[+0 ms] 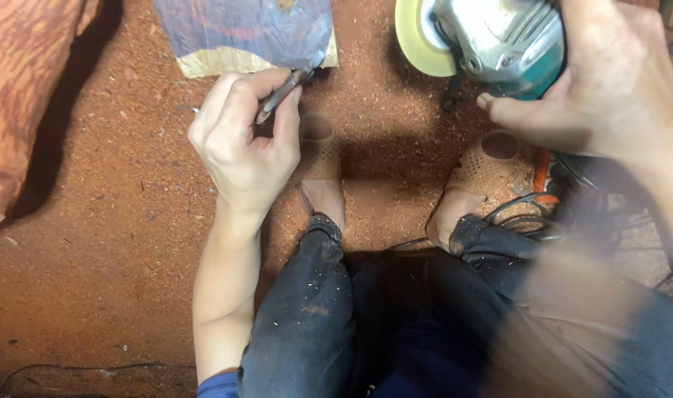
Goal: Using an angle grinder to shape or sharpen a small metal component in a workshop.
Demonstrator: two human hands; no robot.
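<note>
In the head view, the left hand [244,144] is curled shut around a thin dark metal tool [283,93], pinched between thumb and forefinger, its tip touching the near edge of a flat purplish wooden piece [244,33] lying on the sawdust-covered floor [108,221]. The right hand [602,81] is clamped on the body of a teal and silver angle grinder [502,40], whose pale yellow disc [417,37] faces left, near the wooden piece. Below, two feet in tan perforated sandals [491,166] rest on the floor. Black cables [528,214] lie beside the right foot.
</note>
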